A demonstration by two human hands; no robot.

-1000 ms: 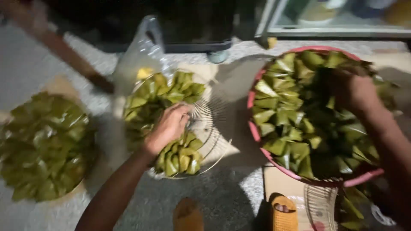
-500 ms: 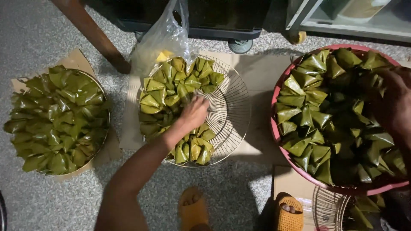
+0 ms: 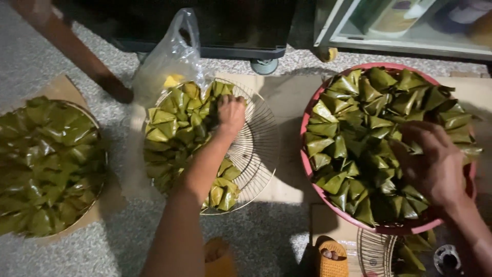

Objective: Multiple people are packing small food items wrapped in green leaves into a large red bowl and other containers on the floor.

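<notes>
— What lay at the far left of the frame?
— A round tray [image 3: 100, 154] heaped with glossy green leaf-wrapped parcels [image 3: 46, 164], pyramid-shaped.
— And at the centre?
— The left hand [image 3: 230, 114] rested on parcels on a round wire rack [image 3: 256, 149], fingers curled down; whether they gripped one, I couldn't tell. A clear plastic bag [image 3: 171, 56] sat behind.
— On the right?
— The right hand [image 3: 435, 164], fingers spread, pressed on parcels in a pink basin [image 3: 307, 169]. All stood on cardboard over speckled grey floor [image 3: 266, 241].
</notes>
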